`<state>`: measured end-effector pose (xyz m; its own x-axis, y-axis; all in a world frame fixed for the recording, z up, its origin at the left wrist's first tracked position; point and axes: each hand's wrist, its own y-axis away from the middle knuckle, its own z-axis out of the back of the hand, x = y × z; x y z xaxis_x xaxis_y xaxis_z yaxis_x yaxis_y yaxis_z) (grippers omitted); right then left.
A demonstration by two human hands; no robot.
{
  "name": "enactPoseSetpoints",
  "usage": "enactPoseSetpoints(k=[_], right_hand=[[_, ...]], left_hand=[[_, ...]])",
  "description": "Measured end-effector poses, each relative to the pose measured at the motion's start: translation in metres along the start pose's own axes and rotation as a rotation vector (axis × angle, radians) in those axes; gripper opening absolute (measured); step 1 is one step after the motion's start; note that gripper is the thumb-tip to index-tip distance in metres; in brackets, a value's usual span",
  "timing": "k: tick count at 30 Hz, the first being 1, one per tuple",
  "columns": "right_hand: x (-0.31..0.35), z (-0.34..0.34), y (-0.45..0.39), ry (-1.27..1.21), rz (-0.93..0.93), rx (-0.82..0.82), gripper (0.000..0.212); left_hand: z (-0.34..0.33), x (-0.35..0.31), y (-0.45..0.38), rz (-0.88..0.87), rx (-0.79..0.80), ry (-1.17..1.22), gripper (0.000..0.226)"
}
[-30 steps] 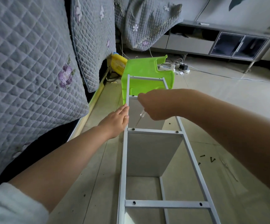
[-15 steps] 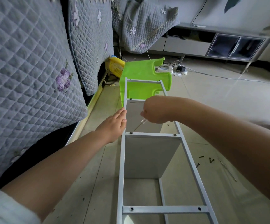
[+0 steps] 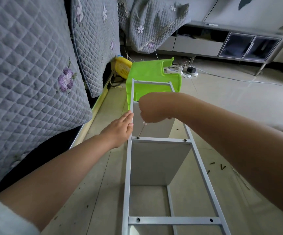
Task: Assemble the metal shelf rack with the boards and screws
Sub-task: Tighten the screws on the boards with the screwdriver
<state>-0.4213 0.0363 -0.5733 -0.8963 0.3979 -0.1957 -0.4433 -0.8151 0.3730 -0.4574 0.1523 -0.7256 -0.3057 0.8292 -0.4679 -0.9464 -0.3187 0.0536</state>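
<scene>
The grey metal shelf rack lies on its side on the floor, running away from me. A grey board stands under its middle crossbar. My right hand grips a screwdriver with a clear handle. Its tip sits on the screw at the left end of that crossbar. My left hand rests flat against the outer side of the left rail, fingers straight. The near crossbar shows two open holes.
A green plastic stool lies tipped at the rack's far end, with a yellow basket beside it. Loose dark screws lie on the floor to the right. A quilted sofa fills the left. A power strip and a TV cabinet are beyond.
My right hand has lowered the screwdriver a little, so its tip now meets the crossbar's left screw. My left hand stays on the left rail.
</scene>
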Motion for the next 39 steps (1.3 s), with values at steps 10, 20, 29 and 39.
enactPoseSetpoints(k=[10, 20, 29, 39], right_hand=[[-0.012, 0.006, 0.011, 0.086, 0.089, 0.053, 0.004], [-0.007, -0.001, -0.001, -0.069, 0.009, 0.010, 0.023], [0.002, -0.004, 0.015, -0.117, 0.004, 0.008, 0.030], [0.011, -0.012, 0.014, -0.066, 0.012, -0.050, 0.029]], left_hand=[[0.000, 0.000, 0.002, -0.001, 0.029, -0.023, 0.052], [0.002, -0.003, 0.005, 0.010, 0.023, -0.020, 0.049], [0.010, -0.014, 0.011, 0.039, 0.014, 0.001, 0.044], [0.011, -0.015, 0.010, 0.051, 0.019, -0.006, 0.047]])
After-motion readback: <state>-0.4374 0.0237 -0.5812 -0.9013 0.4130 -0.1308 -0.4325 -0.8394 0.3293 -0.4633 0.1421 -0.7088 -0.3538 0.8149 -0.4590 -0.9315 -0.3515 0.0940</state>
